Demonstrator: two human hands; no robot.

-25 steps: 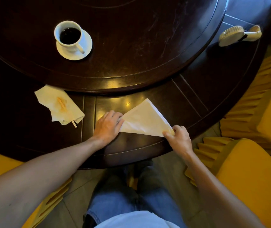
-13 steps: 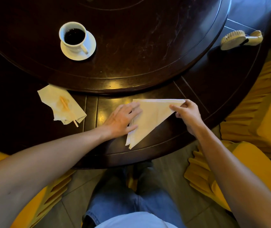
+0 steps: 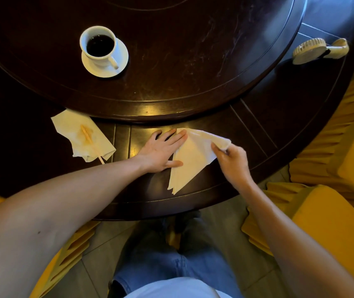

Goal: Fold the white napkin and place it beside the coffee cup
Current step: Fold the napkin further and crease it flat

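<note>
Dark round wooden table (image 3: 193,108), near edge: the white napkin (image 3: 190,160), a thin limp triangle, lies pinned under the flat, spread left hand (image 3: 161,150); the right hand (image 3: 233,162) pinches its raised corner, the best hold; coffee cup (image 3: 99,47) well apart

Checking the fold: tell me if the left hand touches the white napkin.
Touching. Head view shows the left hand pressed flat, fingers on the white napkin's left edge.

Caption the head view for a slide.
Left hand pins white napkin while right hand lifts its corner.
</note>
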